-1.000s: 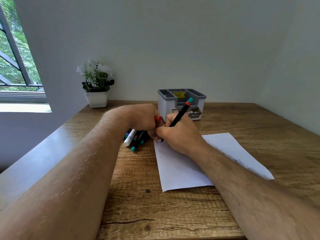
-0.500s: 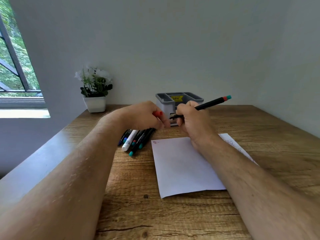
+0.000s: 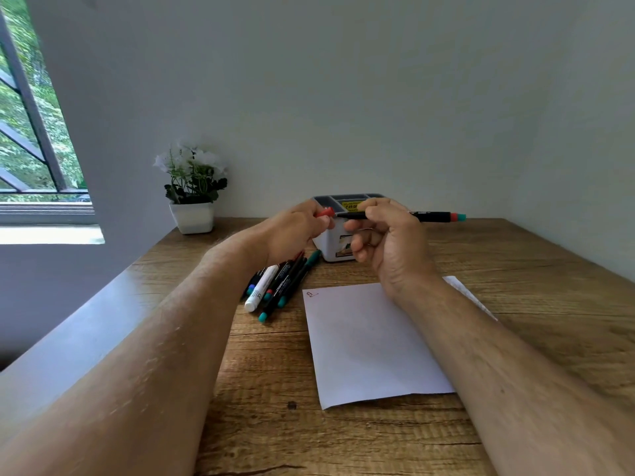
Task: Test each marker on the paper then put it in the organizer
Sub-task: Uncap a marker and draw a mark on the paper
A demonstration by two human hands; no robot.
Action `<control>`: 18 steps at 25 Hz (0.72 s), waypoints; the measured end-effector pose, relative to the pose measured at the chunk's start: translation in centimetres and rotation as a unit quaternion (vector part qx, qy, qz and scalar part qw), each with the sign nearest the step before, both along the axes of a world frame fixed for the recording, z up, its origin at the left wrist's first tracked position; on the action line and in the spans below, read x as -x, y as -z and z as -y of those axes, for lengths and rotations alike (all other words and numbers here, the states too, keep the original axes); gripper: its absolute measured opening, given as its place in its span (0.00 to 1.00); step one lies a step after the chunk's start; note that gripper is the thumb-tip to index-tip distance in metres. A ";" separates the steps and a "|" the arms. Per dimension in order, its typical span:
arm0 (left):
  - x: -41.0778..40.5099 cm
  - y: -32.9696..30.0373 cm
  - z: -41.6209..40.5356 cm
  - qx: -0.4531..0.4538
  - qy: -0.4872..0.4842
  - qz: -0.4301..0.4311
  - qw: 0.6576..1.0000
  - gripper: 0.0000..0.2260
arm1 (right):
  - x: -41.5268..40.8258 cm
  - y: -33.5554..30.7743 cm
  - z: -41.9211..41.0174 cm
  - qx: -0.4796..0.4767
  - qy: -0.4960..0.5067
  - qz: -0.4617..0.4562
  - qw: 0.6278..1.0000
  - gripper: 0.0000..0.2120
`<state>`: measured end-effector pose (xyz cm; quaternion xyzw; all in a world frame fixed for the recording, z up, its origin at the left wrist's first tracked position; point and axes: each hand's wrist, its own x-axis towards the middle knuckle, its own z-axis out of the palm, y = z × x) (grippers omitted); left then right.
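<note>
The right hand (image 3: 388, 242) is holding a black marker (image 3: 429, 216) level above the desk (image 3: 515, 304), in front of the grey organizer (image 3: 330, 202); thumb and fingers are curling round the barrel toward its writing end, while the red-and-teal tail is projecting free to the right. The left hand (image 3: 295, 231) is pinching the red cap (image 3: 324, 212) between thumb and fingertips, its mouth facing the marker's tip, the two lying close but apart; the tip itself is hidden by the fingers.

Handling, as judged: the marker is appearing light, rigid and smooth-sided, so it is needing only a light grip; the barrel is liable to roll or slip, so a hold near the writing end, as now, is giving best control for capping. The cap is small and easily dropped; pinching it by its sides is leaving the mouth free.

The paper (image 3: 371, 341) is lying flat on the desk below the hands, bearing one small red scribble (image 3: 311, 294) at its far left corner; this marker therefore seems tested, with capping and stowing outstanding. A pile of markers (image 3: 275, 286) is lying beside the paper's left edge, partly under the left wrist; whether the organizer is holding any cannot be told.
</note>
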<state>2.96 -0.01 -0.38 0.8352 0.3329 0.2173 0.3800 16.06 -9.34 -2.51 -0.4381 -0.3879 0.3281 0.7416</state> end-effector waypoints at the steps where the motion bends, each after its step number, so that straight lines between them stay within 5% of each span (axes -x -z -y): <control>1: 0.0 0.1 -0.2 -0.004 0.000 0.001 1.000 0.07 | 0.0 0.0 0.0 0.002 0.010 0.005 1.000 0.07; 18: -0.5 0.5 0.2 -0.094 0.017 -0.009 0.995 0.04 | -0.5 0.4 -1.0 0.045 0.042 0.044 0.997 0.04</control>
